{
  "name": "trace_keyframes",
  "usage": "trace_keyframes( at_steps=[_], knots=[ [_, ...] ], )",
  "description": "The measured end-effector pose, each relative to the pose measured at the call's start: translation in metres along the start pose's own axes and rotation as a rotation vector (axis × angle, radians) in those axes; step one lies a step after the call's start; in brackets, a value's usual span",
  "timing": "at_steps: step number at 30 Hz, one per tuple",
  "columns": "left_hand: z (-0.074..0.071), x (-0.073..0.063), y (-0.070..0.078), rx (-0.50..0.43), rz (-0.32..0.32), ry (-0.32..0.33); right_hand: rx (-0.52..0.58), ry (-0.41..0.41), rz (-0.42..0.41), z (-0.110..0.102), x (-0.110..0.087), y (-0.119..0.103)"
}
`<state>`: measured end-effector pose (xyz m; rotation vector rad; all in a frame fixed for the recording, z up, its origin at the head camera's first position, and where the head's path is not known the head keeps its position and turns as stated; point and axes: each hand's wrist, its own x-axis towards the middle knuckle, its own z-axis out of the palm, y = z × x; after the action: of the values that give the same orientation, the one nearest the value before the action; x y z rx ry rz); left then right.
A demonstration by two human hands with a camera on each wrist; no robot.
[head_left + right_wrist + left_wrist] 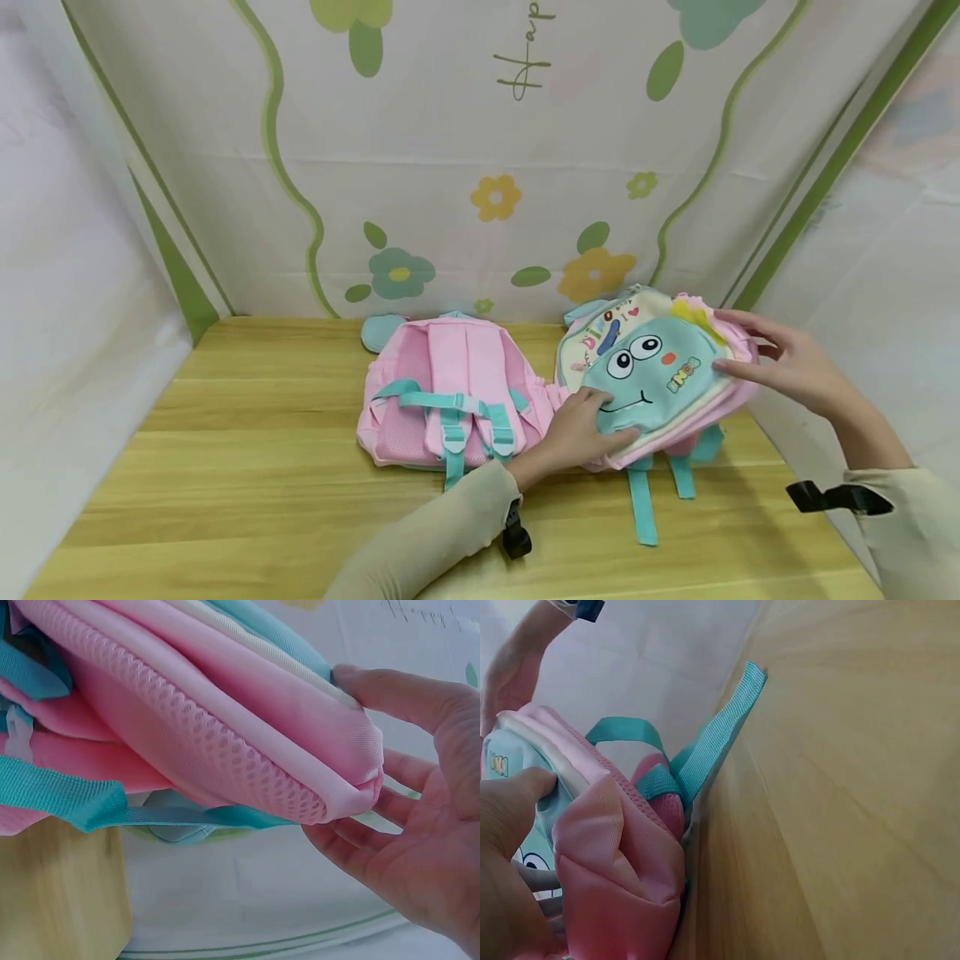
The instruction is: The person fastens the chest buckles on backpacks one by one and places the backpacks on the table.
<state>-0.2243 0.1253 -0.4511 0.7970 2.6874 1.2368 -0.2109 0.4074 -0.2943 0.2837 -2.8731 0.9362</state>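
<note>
A backpack with a mint cartoon-face pocket (652,367) and pink sides stands tilted at the right of the table. My right hand (798,367) grips its right edge. In the right wrist view the thumb (390,686) lies on the front side and the fingers (345,840) come under the pink edge. My left hand (577,433) rests on the lower left of the front, thumb and fingers spread apart. Beside the pink side pocket (619,870), the left thumb (532,784) touches the front. To the left, a pink backpack (468,358) lies with its straps up.
Mint straps (642,504) hang from the tilted backpack onto the wooden table (247,467). A mint flap (381,332) sticks out behind the pink backpack. Flower-printed cloth (450,167) closes off the back and both sides.
</note>
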Motion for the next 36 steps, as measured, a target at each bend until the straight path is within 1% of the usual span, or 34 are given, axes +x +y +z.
trace_keyframes(
  at_steps=[6, 9, 13, 16, 19, 21, 23, 25, 27, 30, 32, 33, 35, 36],
  knots=[
    [0.005, 0.002, 0.0, -0.092, 0.002, 0.028, 0.017, 0.055, -0.12, 0.002, 0.012, -0.023],
    [0.008, 0.002, 0.002, -0.146, 0.005, 0.026, 0.011, 0.075, -0.164, 0.002, 0.016, -0.038],
    [0.01, 0.0, 0.005, -0.209, -0.003, 0.015, -0.038, 0.086, -0.214, 0.005, 0.017, -0.059],
    [0.009, 0.0, 0.005, -0.24, 0.001, 0.019, -0.077, 0.086, -0.279, 0.009, 0.018, -0.07],
    [0.005, 0.001, 0.003, -0.256, 0.021, 0.021, -0.092, 0.089, -0.351, 0.013, 0.02, -0.08],
    [-0.001, 0.001, 0.001, -0.262, 0.034, 0.016, -0.092, 0.09, -0.379, 0.014, 0.022, -0.085],
    [-0.009, 0.001, -0.001, -0.269, 0.052, 0.007, -0.085, 0.091, -0.384, 0.016, 0.025, -0.089],
    [-0.017, 0.0, -0.002, -0.273, 0.067, 0.005, -0.078, 0.087, -0.371, 0.019, 0.027, -0.094],
    [-0.026, -0.002, -0.001, -0.298, 0.087, -0.002, -0.071, 0.081, -0.351, 0.021, 0.028, -0.097],
    [-0.042, -0.006, 0.003, -0.372, 0.083, -0.006, -0.06, 0.069, -0.312, 0.026, 0.03, -0.102],
    [-0.053, -0.007, 0.007, -0.428, 0.083, 0.011, -0.047, 0.059, -0.299, 0.028, 0.03, -0.104],
    [-0.06, -0.007, 0.01, -0.449, 0.079, 0.031, -0.041, 0.053, -0.294, 0.029, 0.031, -0.106],
    [-0.073, -0.005, 0.016, -0.479, 0.094, 0.084, -0.033, 0.045, -0.288, 0.031, 0.031, -0.108],
    [-0.079, -0.004, 0.019, -0.476, 0.107, 0.118, -0.033, 0.043, -0.288, 0.033, 0.032, -0.109]
  ],
)
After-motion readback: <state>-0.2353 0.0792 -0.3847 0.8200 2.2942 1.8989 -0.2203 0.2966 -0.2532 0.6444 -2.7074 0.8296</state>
